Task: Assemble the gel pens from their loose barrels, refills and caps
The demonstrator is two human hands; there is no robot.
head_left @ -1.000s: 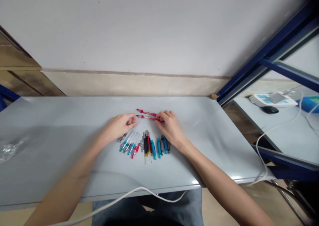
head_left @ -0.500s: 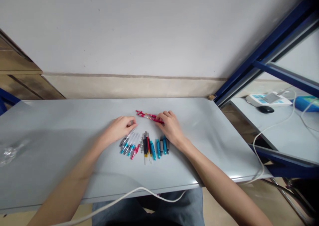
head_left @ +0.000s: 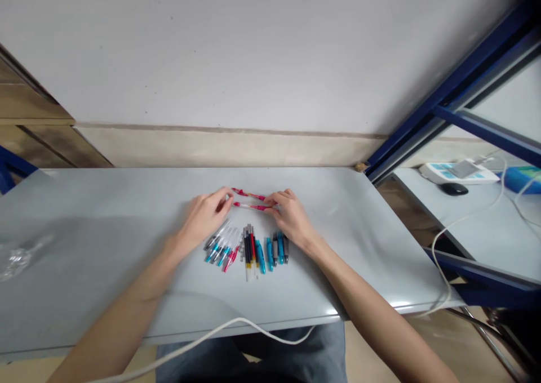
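Two red pens lie side by side near the middle of the desk, a little apart. My right hand grips the nearer red pen at its right end, and its fingers cover the end of the farther one. At the pens' left ends is my left hand, its thumb and fingers curled together; what they hold, if anything, is hidden. Below the hands lie clear pen barrels with black, blue and red ends, several refills with dark and red parts, and blue and grey pen grip pieces.
The grey desk stands against a wall. A white cable crosses its front edge. Clear plastic lies far left. At right, a blue frame divides off another desk with a black mouse and a white device.
The nearer red pen has come toward me and apart from the farther one, with my right hand on it. My left hand has shifted slightly up to the pens' left ends.
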